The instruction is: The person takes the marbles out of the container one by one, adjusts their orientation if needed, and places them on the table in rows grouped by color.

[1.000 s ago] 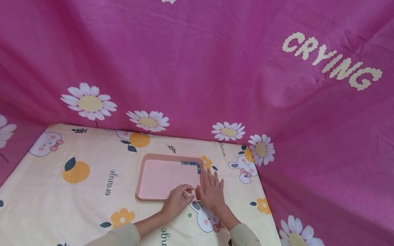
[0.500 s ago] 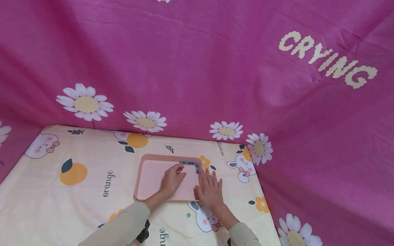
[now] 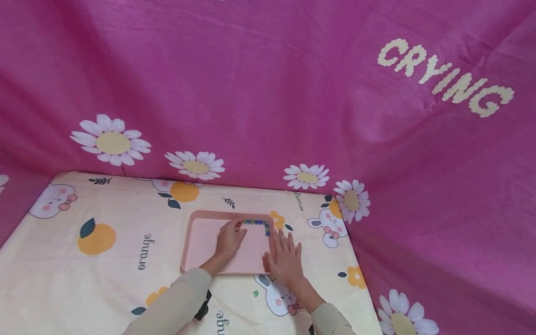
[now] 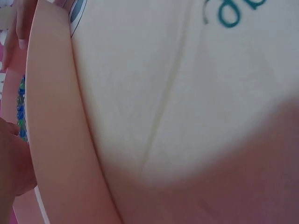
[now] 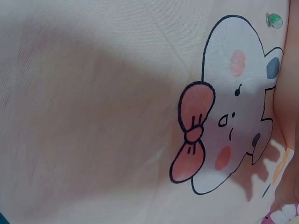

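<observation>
A shallow pink tray (image 3: 209, 271) lies on the cloth. Blue and green glass marbles (image 3: 257, 222) run along its far side and round the far right corner. My left hand (image 3: 228, 241) reaches over the tray with fingers loosely bent, fingertips right at the row's left end. Thumb and index finger are apart. In the left wrist view, part of the left hand (image 4: 18, 165) shows beside the marbles, behind the tray's near wall (image 4: 60, 116). My right hand (image 3: 287, 261) rests flat along the tray's right wall, fingers straight and spread.
One loose green marble (image 3: 255, 293) lies on the printed cloth (image 3: 167, 256) in front of the tray, also seen as a green marble (image 5: 274, 20) in the right wrist view. A pink curtain with daisies (image 3: 251, 116) rises behind and at the right.
My left hand has moved from the tray's near right corner to the far side, at the left end of the marble row. The right hand has stayed at the right wall.
</observation>
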A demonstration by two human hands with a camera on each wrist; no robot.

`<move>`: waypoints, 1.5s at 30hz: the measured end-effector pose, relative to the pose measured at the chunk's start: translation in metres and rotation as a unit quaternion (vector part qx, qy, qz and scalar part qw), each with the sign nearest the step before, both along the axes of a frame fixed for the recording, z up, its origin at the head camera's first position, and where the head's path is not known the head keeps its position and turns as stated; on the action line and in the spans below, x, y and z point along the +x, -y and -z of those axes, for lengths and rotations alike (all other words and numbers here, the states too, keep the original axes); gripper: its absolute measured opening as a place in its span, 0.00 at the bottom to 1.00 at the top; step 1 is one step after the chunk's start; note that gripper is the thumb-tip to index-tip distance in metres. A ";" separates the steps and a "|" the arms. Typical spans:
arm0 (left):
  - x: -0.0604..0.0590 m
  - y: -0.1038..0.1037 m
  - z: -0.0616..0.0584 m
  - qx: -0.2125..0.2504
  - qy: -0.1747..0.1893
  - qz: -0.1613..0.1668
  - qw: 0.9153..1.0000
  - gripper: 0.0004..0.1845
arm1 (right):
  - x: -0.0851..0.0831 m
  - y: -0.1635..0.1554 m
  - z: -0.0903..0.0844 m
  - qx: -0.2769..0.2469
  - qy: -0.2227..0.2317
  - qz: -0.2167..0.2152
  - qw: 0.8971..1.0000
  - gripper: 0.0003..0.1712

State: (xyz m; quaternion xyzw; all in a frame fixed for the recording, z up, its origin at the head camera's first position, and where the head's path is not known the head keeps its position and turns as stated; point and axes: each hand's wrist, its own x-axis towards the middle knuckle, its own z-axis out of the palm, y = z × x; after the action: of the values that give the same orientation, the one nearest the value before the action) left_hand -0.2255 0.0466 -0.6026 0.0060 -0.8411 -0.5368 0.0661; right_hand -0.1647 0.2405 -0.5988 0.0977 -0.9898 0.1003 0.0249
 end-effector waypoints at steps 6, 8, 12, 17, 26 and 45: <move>-0.007 -0.005 0.000 -0.018 0.012 -0.023 0.999 0.11 | 0.000 -0.002 0.001 0.008 -0.005 -0.005 1.000 0.41; -0.008 -0.006 0.000 -0.024 0.010 -0.023 0.999 0.11 | 0.001 -0.003 0.000 0.012 -0.007 -0.003 1.000 0.41; -0.010 -0.009 -0.002 -0.039 0.004 -0.024 0.999 0.12 | 0.001 -0.002 -0.002 0.006 -0.005 0.000 1.000 0.41; -0.012 -0.011 -0.003 -0.069 0.002 -0.028 0.997 0.14 | 0.001 0.000 -0.004 -0.005 0.003 0.001 1.000 0.41; -0.012 -0.014 -0.007 -0.097 0.016 -0.033 0.995 0.11 | 0.001 -0.002 -0.002 0.025 0.001 -0.001 1.000 0.42; -0.016 -0.020 -0.006 -0.167 0.016 -0.037 0.985 0.06 | 0.002 -0.002 -0.004 0.038 0.006 -0.006 0.999 0.41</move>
State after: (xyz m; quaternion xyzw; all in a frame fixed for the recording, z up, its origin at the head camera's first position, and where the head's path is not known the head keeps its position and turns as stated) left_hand -0.2414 0.0669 -0.5968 0.0341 -0.9192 -0.3856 0.0724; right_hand -0.1630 0.2423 -0.5949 0.1038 -0.9925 0.0631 0.0147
